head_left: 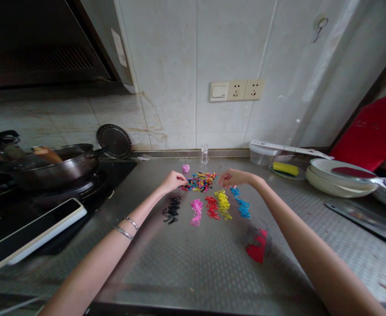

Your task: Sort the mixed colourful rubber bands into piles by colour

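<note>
A mixed pile of small coloured rubber bands (pixel 199 181) lies on the metal countertop. At its left edge, my left hand (pixel 174 181) has thumb and fingers pinched together; dark bands show by the fingertips. On the pile's right side is my right hand (pixel 234 177), fingers curled downward; what they hold, if anything, is hidden. Nearer to me lie separate groups: black rubber bands (pixel 172 210), pink rubber bands (pixel 196 211), red rubber bands (pixel 212 206), yellow rubber bands (pixel 223 204) and blue rubber bands (pixel 243 208). Some blue ones sit just below my right hand.
Behind the pile stand a clear bottle (pixel 204 154) and a pink object (pixel 185 168). A wok (pixel 57 169) and a white-edged device (pixel 36 232) are on the left. Bowls (pixel 337 186), a yellow sponge (pixel 285 169) and a knife (pixel 364 221) lie right.
</note>
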The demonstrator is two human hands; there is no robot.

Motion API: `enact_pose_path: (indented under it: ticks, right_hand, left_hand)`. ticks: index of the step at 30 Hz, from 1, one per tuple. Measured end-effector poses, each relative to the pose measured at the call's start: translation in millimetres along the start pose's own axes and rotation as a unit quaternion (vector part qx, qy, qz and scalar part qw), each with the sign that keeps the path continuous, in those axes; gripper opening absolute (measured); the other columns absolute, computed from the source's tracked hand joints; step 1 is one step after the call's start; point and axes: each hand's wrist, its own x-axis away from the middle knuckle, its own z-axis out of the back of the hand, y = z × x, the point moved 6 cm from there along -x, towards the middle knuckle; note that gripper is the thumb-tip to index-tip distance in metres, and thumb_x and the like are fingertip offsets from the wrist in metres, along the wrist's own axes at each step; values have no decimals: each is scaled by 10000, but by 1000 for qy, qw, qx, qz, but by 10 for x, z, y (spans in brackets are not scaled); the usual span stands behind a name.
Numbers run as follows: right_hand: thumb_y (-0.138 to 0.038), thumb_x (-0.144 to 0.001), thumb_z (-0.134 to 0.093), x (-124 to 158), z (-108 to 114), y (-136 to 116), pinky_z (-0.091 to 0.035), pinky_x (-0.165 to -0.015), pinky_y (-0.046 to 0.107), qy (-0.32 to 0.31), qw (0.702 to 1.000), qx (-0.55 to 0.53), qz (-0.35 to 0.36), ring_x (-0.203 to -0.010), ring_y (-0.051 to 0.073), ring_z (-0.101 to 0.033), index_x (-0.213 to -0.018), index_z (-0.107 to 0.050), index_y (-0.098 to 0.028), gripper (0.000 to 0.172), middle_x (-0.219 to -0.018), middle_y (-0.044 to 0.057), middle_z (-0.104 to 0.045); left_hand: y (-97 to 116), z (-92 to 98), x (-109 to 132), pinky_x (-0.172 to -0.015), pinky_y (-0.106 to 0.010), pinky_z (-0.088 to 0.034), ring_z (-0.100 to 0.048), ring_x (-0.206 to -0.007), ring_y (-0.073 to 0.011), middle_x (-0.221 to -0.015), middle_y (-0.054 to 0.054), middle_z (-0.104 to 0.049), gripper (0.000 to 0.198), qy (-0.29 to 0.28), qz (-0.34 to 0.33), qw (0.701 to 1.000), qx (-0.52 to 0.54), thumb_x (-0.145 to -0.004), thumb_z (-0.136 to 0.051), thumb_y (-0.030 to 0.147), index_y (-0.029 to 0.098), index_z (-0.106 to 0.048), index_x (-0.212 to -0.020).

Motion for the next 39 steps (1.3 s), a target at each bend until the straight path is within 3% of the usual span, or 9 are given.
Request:
enact_pose_path:
  ticks: [5, 11, 17, 21, 26, 31, 35, 39]
  right_hand:
    - [-185, -647, -549, -15, 9, 19, -451, -485, 188, 0, 1000, 6, 9, -641, 140, -597, -858, -643, -140, 236, -700, 42, -651]
    - [-162, -643, -547, -11, 34, 53, -460, -492, 191, 6, 1000, -6, 6, -650, 142, -605, -863, -647, -146, 242, -724, 47, -660]
    - [-120, -667, -495, 79, 202, 28, -451, -471, 169, 53, 999, 12, 0, -628, 122, -601, -873, -647, -124, 256, -760, 63, -664]
    - [-109, -667, -480, 169, 417, 78, -431, -443, 151, 127, 990, 56, -22, -579, 105, -588, -853, -659, -108, 258, -714, 63, -663]
    - [-110, -657, -477, 237, 573, 214, -422, -426, 148, 182, 980, 72, -42, -564, 106, -584, -837, -670, -105, 263, -693, 65, -664]
    - [-105, -645, -478, 222, 564, 282, -417, -420, 150, 177, 979, 85, -48, -515, 94, -564, -828, -673, -104, 268, -661, 63, -657]
    - [-95, -640, -476, 215, 562, 299, -423, -437, 161, 177, 978, 94, -55, -510, 95, -563, -846, -676, -106, 287, -669, 65, -660]
    - [-97, -640, -473, 199, 558, 312, -435, -480, 181, 174, 976, 112, -61, -552, 118, -586, -846, -680, -107, 292, -674, 65, -668]
  left_hand:
    - [-36, -14, 1, -557, -233, -372, -557, -579, -141, -659, -63, -669, 207, -10, 5, 999, -41, -641, -612, 287, 113, -704, -705]
    - [-17, 53, -15, -541, -226, -361, -536, -555, -129, -631, -56, -660, 199, 22, -3, 999, -29, -649, -609, 278, 117, -707, -711]
    - [228, 45, -69, -536, -223, -355, -523, -559, -123, -648, -58, -658, 226, 49, -32, 998, -19, -664, -600, 293, 104, -705, -731]
    - [630, -266, -236, -548, -212, -356, -517, -563, -110, -632, -38, -651, 183, 16, -85, 995, -42, -661, -600, 266, 125, -704, -715]
    - [1162, -895, -426, -530, -202, -353, -532, -569, -106, -656, -41, -658, 180, -70, -140, 985, -66, -645, -577, 205, 125, -703, -746]
    - [1323, -1364, -495, -529, -204, -359, -532, -560, -106, -655, -41, -659, 176, -105, -128, 983, -78, -637, -581, 205, 138, -705, -743]
    - [1319, -1479, -517, -547, -213, -369, -524, -552, -109, -616, -32, -645, 163, -104, -125, 985, -60, -631, -598, 215, 146, -707, -730]
    - [1239, -1295, -548, -546, -221, -375, -538, -583, -126, -647, -56, -654, 204, -69, -118, 991, -8, -629, -626, 268, 122, -706, -745]
